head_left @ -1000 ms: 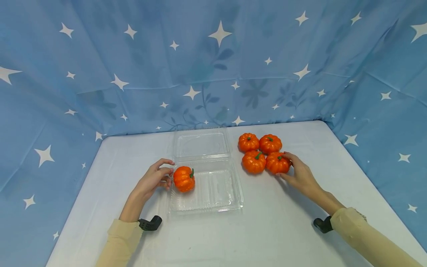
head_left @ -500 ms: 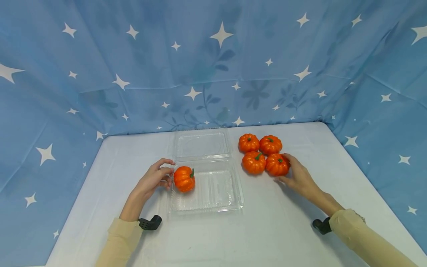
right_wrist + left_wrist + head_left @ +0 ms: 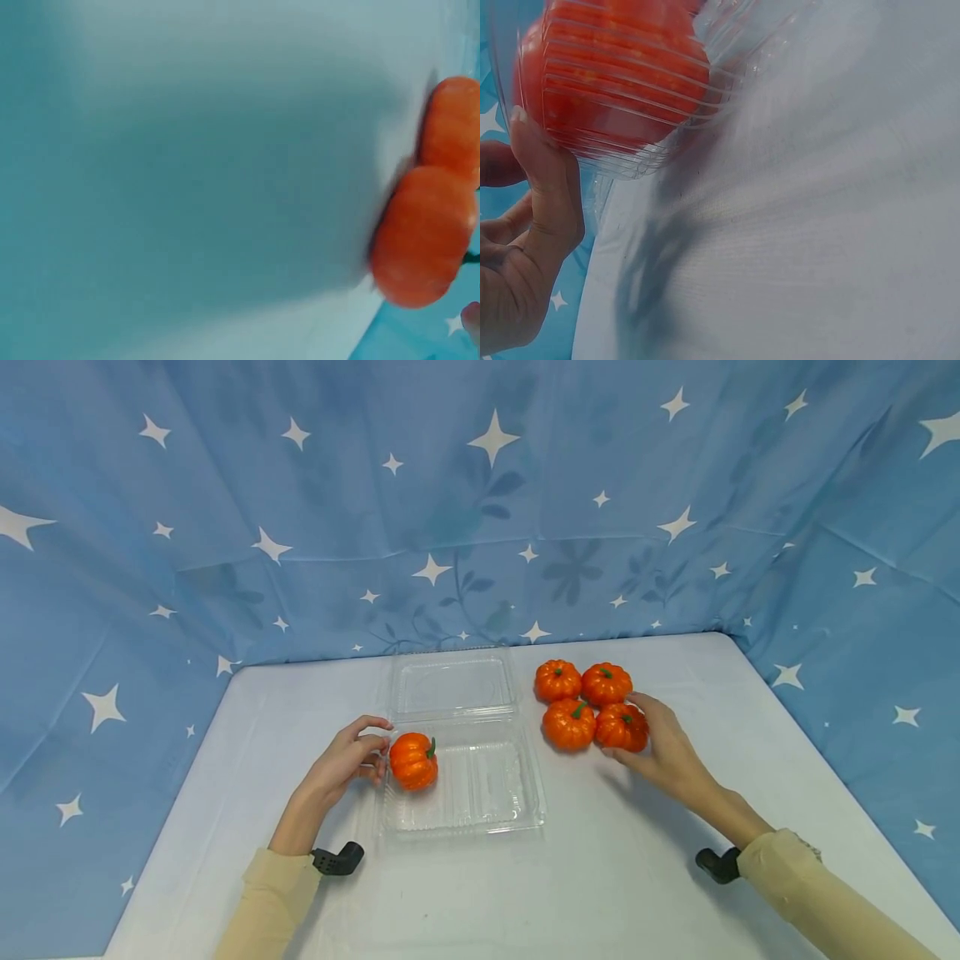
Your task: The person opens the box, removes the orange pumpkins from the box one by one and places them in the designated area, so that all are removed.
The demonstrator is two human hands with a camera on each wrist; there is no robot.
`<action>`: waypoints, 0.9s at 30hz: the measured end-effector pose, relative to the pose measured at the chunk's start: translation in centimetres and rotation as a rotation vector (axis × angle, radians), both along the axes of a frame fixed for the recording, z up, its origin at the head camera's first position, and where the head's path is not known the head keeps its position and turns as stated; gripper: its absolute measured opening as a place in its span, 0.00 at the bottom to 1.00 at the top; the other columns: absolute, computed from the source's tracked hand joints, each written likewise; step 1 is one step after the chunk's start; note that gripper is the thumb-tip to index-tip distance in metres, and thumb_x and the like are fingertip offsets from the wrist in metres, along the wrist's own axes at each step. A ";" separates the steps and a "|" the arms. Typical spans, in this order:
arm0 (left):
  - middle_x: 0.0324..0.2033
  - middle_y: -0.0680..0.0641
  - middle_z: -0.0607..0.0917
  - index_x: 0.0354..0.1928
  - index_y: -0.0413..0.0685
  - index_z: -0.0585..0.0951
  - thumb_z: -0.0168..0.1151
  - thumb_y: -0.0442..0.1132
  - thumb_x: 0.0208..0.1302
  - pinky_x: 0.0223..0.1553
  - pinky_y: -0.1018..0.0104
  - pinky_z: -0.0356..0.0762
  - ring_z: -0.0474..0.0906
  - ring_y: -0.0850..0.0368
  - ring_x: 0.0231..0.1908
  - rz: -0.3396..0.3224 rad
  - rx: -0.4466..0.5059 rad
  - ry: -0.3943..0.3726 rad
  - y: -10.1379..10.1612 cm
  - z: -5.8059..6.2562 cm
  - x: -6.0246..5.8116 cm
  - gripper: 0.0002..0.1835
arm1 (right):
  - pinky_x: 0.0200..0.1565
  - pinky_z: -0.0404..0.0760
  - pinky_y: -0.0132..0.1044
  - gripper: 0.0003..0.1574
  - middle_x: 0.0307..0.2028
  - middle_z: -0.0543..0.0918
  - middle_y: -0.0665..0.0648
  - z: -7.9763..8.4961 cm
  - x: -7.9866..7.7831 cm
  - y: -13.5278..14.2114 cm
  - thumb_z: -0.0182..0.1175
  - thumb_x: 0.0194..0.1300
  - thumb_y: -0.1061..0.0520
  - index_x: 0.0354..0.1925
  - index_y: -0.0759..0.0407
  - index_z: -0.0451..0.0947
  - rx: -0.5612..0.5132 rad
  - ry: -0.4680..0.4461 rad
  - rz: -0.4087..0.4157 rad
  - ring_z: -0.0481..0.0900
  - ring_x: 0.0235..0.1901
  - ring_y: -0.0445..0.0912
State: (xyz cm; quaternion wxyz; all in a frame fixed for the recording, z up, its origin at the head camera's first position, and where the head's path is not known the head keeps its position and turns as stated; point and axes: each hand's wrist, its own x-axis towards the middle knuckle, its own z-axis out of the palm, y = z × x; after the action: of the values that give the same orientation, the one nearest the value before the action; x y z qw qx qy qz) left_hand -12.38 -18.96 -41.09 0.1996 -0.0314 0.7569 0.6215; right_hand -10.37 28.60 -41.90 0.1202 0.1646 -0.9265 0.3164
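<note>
A clear plastic clamshell container (image 3: 472,827) lies with its lid laid back. Inside its left end sits an orange pumpkin (image 3: 412,762) with a green stem, turned to the right. My left hand (image 3: 341,764) rests its fingers against the container's left side; in the left wrist view a fingertip (image 3: 521,124) touches the ribbed wall outside the pumpkin. On the right, my right hand (image 3: 667,752) spreads thumb and fingers around the front right pumpkin (image 3: 621,727) of a small cluster. In the right wrist view one fingertip (image 3: 471,319) shows apart from a pumpkin (image 3: 424,236); other contact is hidden.
Beside the near right pumpkin stands another pumpkin (image 3: 568,725), with two more, a back left pumpkin (image 3: 557,680) and a back right pumpkin (image 3: 607,683), behind. The container's lid (image 3: 453,683) reaches toward the blue star-patterned curtain (image 3: 480,527). White cloth covers the table (image 3: 495,893).
My right hand has shifted slightly left, its thumb and fingers coming further around the front right pumpkin. That pumpkin stays in place. The left hand and container have not moved.
</note>
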 end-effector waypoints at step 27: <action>0.32 0.45 0.76 0.70 0.36 0.65 0.49 0.36 0.76 0.27 0.67 0.81 0.74 0.56 0.24 0.005 -0.022 -0.008 0.2 0.4 0.0 0.24 | 0.65 0.75 0.62 0.48 0.68 0.74 0.61 4.2 0.7 -7.9 0.76 0.60 0.50 0.72 0.62 0.66 -0.085 -0.102 0.181 0.71 0.69 0.58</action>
State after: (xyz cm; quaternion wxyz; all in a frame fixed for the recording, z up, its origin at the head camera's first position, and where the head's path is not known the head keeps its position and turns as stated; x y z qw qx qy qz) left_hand -12.36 -18.74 -40.65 0.2006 -0.0381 0.7627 0.6136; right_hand -9.65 20.72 -37.70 0.0507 0.2258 -0.8985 0.3730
